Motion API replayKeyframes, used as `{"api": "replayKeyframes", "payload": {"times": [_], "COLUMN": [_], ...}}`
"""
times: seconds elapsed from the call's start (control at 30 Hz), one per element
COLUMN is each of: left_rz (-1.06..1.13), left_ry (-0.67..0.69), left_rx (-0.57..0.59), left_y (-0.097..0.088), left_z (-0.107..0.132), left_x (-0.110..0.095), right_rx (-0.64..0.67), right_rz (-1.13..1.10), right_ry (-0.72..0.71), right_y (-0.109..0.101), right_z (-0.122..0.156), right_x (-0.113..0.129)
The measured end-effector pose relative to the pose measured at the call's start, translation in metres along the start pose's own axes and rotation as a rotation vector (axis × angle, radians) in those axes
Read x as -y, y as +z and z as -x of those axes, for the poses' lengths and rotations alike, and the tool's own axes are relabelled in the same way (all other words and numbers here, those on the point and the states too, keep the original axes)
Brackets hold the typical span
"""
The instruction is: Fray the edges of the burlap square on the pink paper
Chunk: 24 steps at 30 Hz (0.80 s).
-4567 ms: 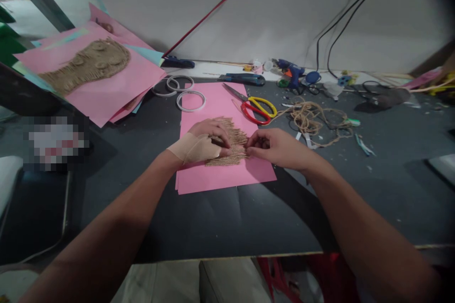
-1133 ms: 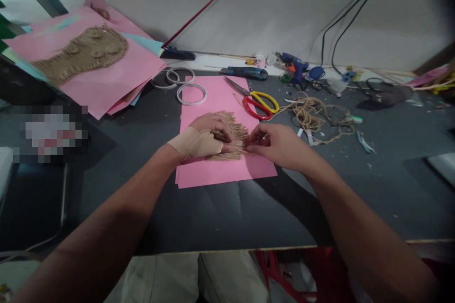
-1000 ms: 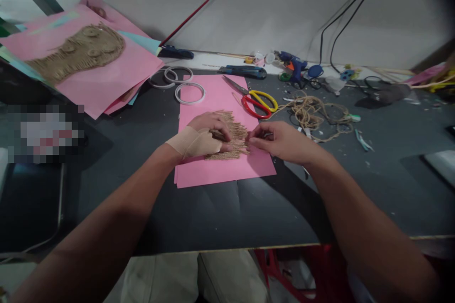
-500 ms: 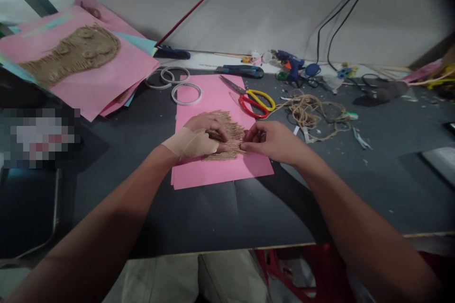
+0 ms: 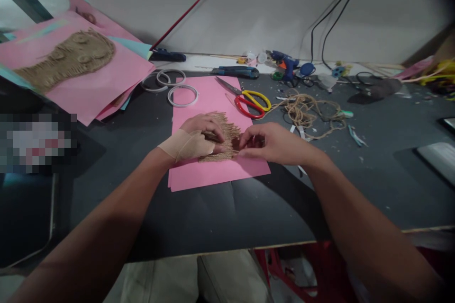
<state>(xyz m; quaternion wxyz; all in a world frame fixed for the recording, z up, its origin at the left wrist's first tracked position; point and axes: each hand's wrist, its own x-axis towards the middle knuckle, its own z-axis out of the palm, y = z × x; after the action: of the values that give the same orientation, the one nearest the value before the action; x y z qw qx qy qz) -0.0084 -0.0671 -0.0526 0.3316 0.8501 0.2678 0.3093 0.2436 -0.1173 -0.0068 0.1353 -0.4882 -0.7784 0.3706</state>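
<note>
A patch of parallel jute twine strands (image 5: 229,139) lies on a pink paper sheet (image 5: 216,175). My left hand (image 5: 201,135), with a beige bandage (image 5: 185,145) around the wrist, curls over the patch's left part and holds the strands down. My right hand (image 5: 265,142) comes in from the right, its fingertips pinching the patch's right edge. Both hands hide much of the patch. Just above the right hand lie red-and-yellow-handled scissors (image 5: 250,103).
On the dark table (image 5: 220,218) lie several white tape rolls (image 5: 182,96), a utility knife (image 5: 236,72), a blue glue gun (image 5: 286,67) and a loose bundle of twine (image 5: 305,113). Far left, stacked pink sheets (image 5: 106,90) carry a finished jute shape (image 5: 67,59).
The whole scene has shifted slightly left in view. My right hand has closed in on the jute patch, and my left hand stays on it.
</note>
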Motion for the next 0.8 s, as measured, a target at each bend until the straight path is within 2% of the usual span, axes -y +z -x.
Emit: {"api": "replayKeyframes", "payload": {"times": [0.1, 0.23, 0.43, 0.53, 0.7, 0.8], "left_rz": [-0.002, -0.012, -0.011, -0.006, 0.001, -0.005], "left_ry": [-0.004, -0.035, -0.08, -0.103, -0.082, -0.065], "left_rx": [-0.008, -0.017, 0.011, 0.032, 0.045, 0.02], "left_y": [0.0, 0.001, -0.001, -0.002, -0.003, -0.001], "left_z": [0.0, 0.001, 0.0, 0.0, 0.0, 0.0], "left_x": [-0.001, -0.004, -0.009, -0.011, -0.007, -0.005], "right_rx": [0.018, -0.007, -0.033, -0.038, -0.051, -0.032], "right_rz": [0.057, 0.097, 0.196, 0.213, 0.221, 0.137], "right_ry": [-0.037, -0.018, 0.177, 0.225, 0.218, 0.189], "right_y": [0.004, 0.009, 0.007, 0.006, 0.006, 0.006], "right_z": [0.001, 0.0, -0.002, -0.003, -0.002, 0.0], "right_x": [0.002, 0.003, 0.009, 0.008, 0.005, 0.005]}}
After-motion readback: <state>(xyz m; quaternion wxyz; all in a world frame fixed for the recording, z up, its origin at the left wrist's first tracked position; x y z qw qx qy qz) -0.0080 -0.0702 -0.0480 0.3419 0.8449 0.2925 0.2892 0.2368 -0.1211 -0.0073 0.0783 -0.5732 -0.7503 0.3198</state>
